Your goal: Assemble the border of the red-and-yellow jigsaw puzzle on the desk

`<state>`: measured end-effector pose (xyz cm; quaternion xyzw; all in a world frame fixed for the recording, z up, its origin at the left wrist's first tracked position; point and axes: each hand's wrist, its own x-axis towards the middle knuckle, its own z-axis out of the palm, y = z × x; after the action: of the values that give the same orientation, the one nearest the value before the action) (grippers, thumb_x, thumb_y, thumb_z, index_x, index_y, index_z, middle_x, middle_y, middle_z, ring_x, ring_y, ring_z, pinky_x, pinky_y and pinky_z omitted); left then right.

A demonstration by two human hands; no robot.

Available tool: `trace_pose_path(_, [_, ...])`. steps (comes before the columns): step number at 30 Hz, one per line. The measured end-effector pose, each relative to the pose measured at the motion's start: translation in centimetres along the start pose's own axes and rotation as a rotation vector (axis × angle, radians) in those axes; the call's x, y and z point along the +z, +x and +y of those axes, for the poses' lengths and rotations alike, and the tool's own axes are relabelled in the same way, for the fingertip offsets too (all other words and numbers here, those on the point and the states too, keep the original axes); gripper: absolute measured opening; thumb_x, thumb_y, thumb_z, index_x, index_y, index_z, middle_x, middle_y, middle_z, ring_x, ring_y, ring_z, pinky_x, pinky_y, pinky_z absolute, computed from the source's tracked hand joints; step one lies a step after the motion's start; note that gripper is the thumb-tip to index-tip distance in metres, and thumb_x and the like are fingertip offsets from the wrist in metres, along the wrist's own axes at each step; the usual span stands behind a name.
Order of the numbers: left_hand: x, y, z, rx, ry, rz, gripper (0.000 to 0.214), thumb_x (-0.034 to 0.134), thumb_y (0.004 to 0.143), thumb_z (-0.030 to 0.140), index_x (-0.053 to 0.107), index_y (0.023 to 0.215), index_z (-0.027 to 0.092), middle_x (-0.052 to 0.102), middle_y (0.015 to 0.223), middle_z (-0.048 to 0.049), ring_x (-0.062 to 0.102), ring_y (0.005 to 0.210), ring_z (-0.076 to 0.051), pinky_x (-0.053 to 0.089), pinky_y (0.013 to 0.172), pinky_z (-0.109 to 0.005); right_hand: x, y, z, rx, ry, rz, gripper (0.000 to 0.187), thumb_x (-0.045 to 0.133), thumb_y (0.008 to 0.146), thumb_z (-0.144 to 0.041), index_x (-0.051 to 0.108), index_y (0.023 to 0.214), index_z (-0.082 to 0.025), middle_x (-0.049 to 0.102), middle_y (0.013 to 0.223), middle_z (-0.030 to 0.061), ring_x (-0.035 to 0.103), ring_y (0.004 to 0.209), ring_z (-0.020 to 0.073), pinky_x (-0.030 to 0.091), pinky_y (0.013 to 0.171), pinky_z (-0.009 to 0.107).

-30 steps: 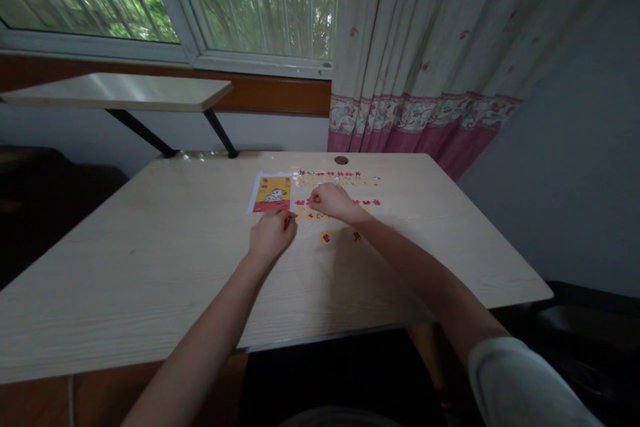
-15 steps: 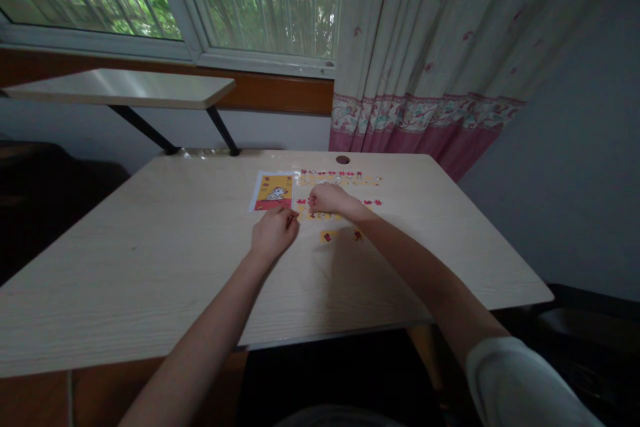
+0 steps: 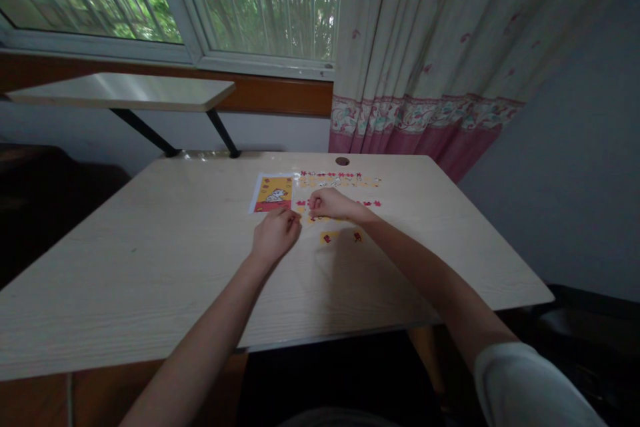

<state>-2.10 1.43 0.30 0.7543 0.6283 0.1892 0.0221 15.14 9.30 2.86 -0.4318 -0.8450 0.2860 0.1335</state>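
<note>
Yellow and red jigsaw pieces (image 3: 340,181) lie in rows on the far middle of a pale wooden table (image 3: 150,267). A picture card (image 3: 273,192) with a white animal on yellow lies to their left. My left hand (image 3: 274,235) rests curled just below the card, fingers closed, and what they hold is hidden. My right hand (image 3: 330,203) is closed in a pinch over the middle rows of pieces, touching them. Two loose pieces (image 3: 329,237) lie nearer me, below the right hand.
A round cable hole (image 3: 343,161) sits at the table's far edge. A raised shelf (image 3: 125,91) on black brackets stands at the back left under a window. A flowered curtain (image 3: 430,80) hangs at the back right.
My right hand has shifted slightly towards me over the pieces. My left hand has edged a little right. The view has barely moved.
</note>
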Motion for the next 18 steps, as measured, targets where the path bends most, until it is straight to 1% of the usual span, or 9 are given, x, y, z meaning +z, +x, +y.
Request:
trace_pose_path(3, [0.0,-0.2,0.5,0.06,-0.109,0.008,0.025,0.044,0.083,0.029,0.066,0.091,0.019,0.064,0.09,-0.0062,0.058,0.088,-0.021,0.046,0.072,-0.029,0.1,-2.6,0.8,-0.04,0.176,0.07,0.021,0.063,0.073,-0.018,0.065,0.094,-0.013,0.063,0.073,0.0009,0.055,0.064,0.0087,0.041,0.062,0.019])
trace_pose_path(5, [0.1,-0.4,1.1,0.116,-0.2,-0.009,0.023,0.045,0.083,0.027,0.066,0.089,0.019,0.064,0.088,-0.0057,0.058,0.086,-0.02,0.045,0.074,-0.029,0.2,-4.7,1.5,-0.063,0.264,0.07,0.017,0.061,0.077,-0.023,0.065,0.09,-0.014,0.063,0.074,0.0015,0.055,0.067,0.0093,0.042,0.064,0.02])
trace_pose_path(6, [0.2,-0.5,1.5,0.146,-0.245,-0.023,0.021,0.047,0.082,0.025,0.066,0.087,0.019,0.064,0.087,-0.0054,0.058,0.085,-0.019,0.045,0.074,-0.029,0.3,-5.8,1.9,-0.06,0.295,0.08,0.016,0.062,0.076,-0.026,0.065,0.087,-0.014,0.064,0.075,0.0017,0.056,0.067,0.0097,0.042,0.064,0.021])
trace_pose_path(8, [0.4,-0.6,2.3,0.2,-0.336,-0.055,0.018,0.049,0.08,0.021,0.066,0.085,0.019,0.064,0.084,-0.0045,0.058,0.082,-0.018,0.045,0.073,-0.028,0.5,-7.8,2.7,-0.043,0.359,0.152,0.017,0.064,0.074,-0.03,0.064,0.084,-0.016,0.065,0.077,0.0016,0.057,0.068,0.0102,0.043,0.062,0.021])
trace_pose_path(10, [0.7,-0.7,3.2,0.231,-0.432,-0.076,0.015,0.052,0.079,0.02,0.067,0.081,0.019,0.064,0.081,-0.0034,0.058,0.077,-0.016,0.045,0.071,-0.027,0.9,-9.2,3.3,0.02,0.438,0.196,0.019,0.064,0.073,-0.035,0.061,0.08,-0.018,0.064,0.071,0.0001,0.055,0.059,0.0091,0.041,0.055,0.02])
trace_pose_path(13, [1.2,-0.7,4.2,0.241,-0.579,-0.104,0.012,0.056,0.078,0.021,0.067,0.08,0.019,0.065,0.078,-0.0026,0.057,0.072,-0.014,0.044,0.067,-0.025,1.7,-10.1,3.6,0.068,0.541,0.238,0.023,0.066,0.071,-0.038,0.057,0.075,-0.018,0.062,0.065,-0.0016,0.051,0.05,0.0079,0.039,0.048,0.02])
trace_pose_path(15, [1.6,-0.8,4.5,0.232,-0.644,-0.102,0.012,0.056,0.079,0.022,0.067,0.08,0.018,0.065,0.076,-0.0026,0.056,0.069,-0.013,0.043,0.063,-0.024,2.1,-10.2,3.4,0.054,0.561,0.274,0.022,0.066,0.071,-0.037,0.056,0.073,-0.017,0.061,0.064,-0.0021,0.052,0.052,0.0082,0.039,0.049,0.02])
trace_pose_path(18, [2.0,-1.0,4.7,0.223,-0.692,-0.077,0.013,0.056,0.079,0.024,0.066,0.078,0.017,0.063,0.072,-0.0028,0.053,0.063,-0.012,0.04,0.058,-0.022,2.5,-10.2,2.8,0.021,0.536,0.311,0.02,0.066,0.071,-0.035,0.056,0.072,-0.018,0.06,0.063,-0.0023,0.054,0.054,0.0088,0.039,0.051,0.02])
